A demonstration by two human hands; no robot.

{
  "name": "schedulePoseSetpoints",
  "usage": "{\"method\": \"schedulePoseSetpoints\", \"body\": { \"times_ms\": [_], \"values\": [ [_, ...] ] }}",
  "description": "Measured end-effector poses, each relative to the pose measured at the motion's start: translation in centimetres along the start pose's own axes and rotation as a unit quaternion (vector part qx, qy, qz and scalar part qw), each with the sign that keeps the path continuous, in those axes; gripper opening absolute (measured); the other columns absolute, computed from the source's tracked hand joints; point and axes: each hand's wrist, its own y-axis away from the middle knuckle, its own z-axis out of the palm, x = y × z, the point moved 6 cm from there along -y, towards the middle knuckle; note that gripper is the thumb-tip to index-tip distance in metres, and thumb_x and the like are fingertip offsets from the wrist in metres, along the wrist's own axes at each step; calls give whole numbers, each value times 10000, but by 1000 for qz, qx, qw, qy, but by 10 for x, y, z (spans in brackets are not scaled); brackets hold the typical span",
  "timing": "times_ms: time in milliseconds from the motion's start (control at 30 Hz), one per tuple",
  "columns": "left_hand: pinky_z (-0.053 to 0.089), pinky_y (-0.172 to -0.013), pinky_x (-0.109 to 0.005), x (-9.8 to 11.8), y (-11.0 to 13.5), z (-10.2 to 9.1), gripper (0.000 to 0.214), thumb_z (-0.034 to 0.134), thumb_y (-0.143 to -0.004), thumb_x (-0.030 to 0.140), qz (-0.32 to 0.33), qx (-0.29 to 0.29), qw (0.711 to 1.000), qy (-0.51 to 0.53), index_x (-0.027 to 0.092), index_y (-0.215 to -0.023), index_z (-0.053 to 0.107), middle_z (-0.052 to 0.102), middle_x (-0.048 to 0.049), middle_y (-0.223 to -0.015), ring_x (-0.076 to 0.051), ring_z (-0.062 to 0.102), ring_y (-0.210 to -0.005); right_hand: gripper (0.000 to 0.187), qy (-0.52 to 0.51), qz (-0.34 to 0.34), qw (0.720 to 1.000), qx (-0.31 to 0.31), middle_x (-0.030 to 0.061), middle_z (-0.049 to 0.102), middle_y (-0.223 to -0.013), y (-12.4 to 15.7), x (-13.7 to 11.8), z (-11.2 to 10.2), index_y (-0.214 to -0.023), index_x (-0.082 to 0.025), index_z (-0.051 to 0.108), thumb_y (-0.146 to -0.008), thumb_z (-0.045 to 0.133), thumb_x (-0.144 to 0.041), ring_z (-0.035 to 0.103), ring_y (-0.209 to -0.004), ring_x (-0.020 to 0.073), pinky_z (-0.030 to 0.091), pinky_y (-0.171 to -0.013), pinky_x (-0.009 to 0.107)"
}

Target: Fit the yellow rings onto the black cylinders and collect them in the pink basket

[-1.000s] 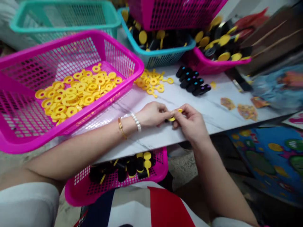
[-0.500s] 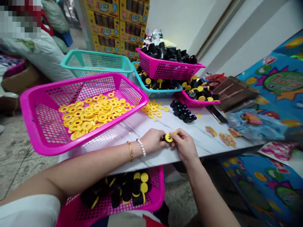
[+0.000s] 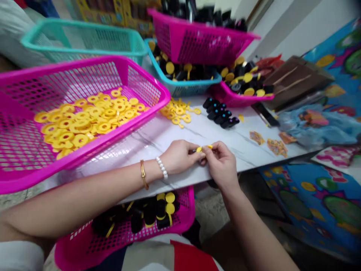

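Observation:
Over the front part of the table, my left hand and my right hand meet, both closed. Between their fingertips shows a yellow ring piece with a tab, seen nearly edge-on. A small dark part lies under it, mostly covered by my left fingers. My right thumb presses on the yellow piece. Left of my hands, a pink basket holds many loose yellow rings. Beyond my hands, more yellow rings lie in a loose pile beside rows of small black cylinders with coloured dots.
A pink basket of black pieces rests over a blue basket; a smaller pink basket stands beside. A turquoise basket is at the back left. Below the table edge sits another pink basket. Blue plastic lies right.
The view has tilted down and come closer. My fingers have closed further over the yellow ring, which has turned from face-up to nearly edge-on, and the black part is more hidden.

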Motion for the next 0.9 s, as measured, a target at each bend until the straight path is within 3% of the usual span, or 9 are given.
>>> {"method": "schedulePoseSetpoints", "body": {
  "times_ms": [67,167,267,367,467,567,667,800,900],
  "values": [
    [326,-554,-219,2,-2,0,306,471,-905,361,13,-6,1000,6,177,-818,700,630,14,-666,-94,485,-563,244,21,-32,999,29,-26,589,-642,2,-6,-1,-747,-230,485,-843,620,-409,533,-491,117,430,-485,232],
    [357,-596,-229,1,0,3,220,535,-880,340,35,25,999,-31,169,-935,663,624,6,-718,-117,515,-643,230,30,-33,999,24,-28,570,-640,4,-6,-1,-745,-230,487,-859,599,-395,518,-502,117,422,-482,232],
    [405,-636,-251,-2,5,7,437,694,-765,396,47,90,991,-87,144,-1089,545,598,-18,-827,-149,534,-718,235,36,-20,999,23,-21,566,-657,6,-2,-1,-746,-224,502,-849,607,-407,521,-538,127,422,-486,232],
    [440,-690,-262,1,8,9,386,709,-757,374,81,116,981,-134,172,-1027,522,551,-41,-967,-164,546,-808,248,13,-11,1000,22,-19,578,-666,7,1,-1,-748,-216,528,-823,634,-427,526,-547,130,428,-487,230],
    [442,-682,-262,4,8,7,252,663,-796,363,89,123,977,-149,189,-933,542,536,-31,-961,-158,544,-798,274,-40,1,999,-3,-5,595,-672,3,5,-2,-725,-198,571,-829,630,-445,549,-591,134,459,-545,236],
    [433,-685,-259,4,8,3,226,682,-783,338,101,125,979,-127,181,-904,575,558,-18,-895,-149,535,-774,341,-136,71,986,-66,10,589,-624,-7,15,-5,-698,-175,595,-839,599,-484,556,-548,134,473,-532,252],
    [424,-664,-241,0,7,1,243,745,-727,284,86,115,986,-88,169,-889,606,576,-3,-848,-133,529,-743,358,-167,160,956,-182,8,587,-591,-18,21,-6,-712,-155,597,-752,686,-499,554,-485,128,468,-480,250],
    [416,-656,-236,2,3,-1,216,744,-732,269,75,78,990,-94,177,-888,628,584,2,-838,-128,529,-740,353,-77,176,923,-334,-40,556,-503,-26,9,0,-773,-175,542,-714,741,-461,485,-399,90,361,-399,180],
    [414,-670,-249,9,0,-5,193,724,-749,293,84,72,985,-130,175,-856,615,581,-5,-841,-143,536,-767,342,10,159,923,-351,-85,483,-434,-29,-2,6,-748,-195,484,-742,723,-439,392,-331,64,254,-346,159]
  ]
}}
